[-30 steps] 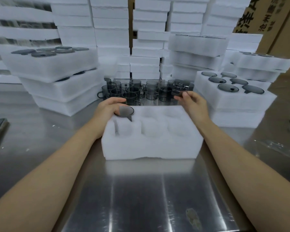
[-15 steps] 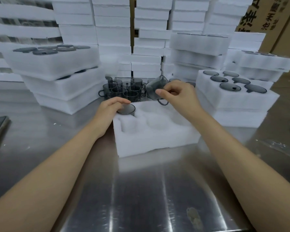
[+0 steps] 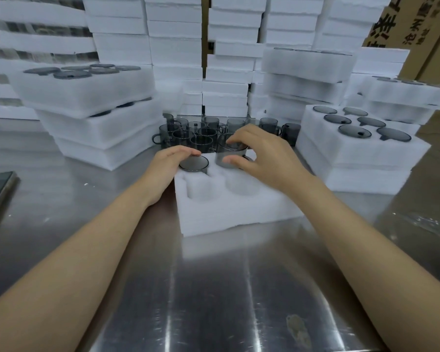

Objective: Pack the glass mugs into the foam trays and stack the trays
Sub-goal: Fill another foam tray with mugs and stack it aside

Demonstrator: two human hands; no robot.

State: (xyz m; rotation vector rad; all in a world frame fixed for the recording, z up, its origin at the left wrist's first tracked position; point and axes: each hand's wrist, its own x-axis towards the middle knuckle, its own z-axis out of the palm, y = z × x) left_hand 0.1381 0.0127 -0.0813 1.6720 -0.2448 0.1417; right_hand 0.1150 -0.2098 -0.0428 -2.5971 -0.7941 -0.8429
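Step in hand: loading the tray; by my reading, the 2nd mug is going in.
Right hand [image 3: 267, 158]: fingers and thumb clasp a smoky glass mug [image 3: 230, 154] by its wall. It is held mouth down and only partly sunk, above a back-row pocket.
Left hand [image 3: 170, 161]: fingers lie across the far edge of a seated mug [image 3: 193, 165], resting on its upturned base. They do not visibly clasp it, and the thumb is hidden.
Foam tray [image 3: 239, 212]: directly under both hands on the steel table [image 3: 214, 288]. 2 empty pockets show just nearer the person than the grip; the pockets to its right are hidden by the wrist.
Loose mugs [image 3: 188, 133]: clustered upright just beyond the grip, within easy reach.
Filled trays: 1 full tray [image 3: 361, 153] of 6 upturned mugs lies to the right of the grip; a stack [image 3: 94, 118] lies to the left.
Next move, as I judge it: lower the held mug straight down with its handle turned into the pocket's slot. Then let go and fetch another from the cluster.
Writing: the cartons [image 3: 417, 19] far right of the grip carry printed Chinese characters. These are cropped by the frame, and a small column seems to begin 沧州. No brand is legible.
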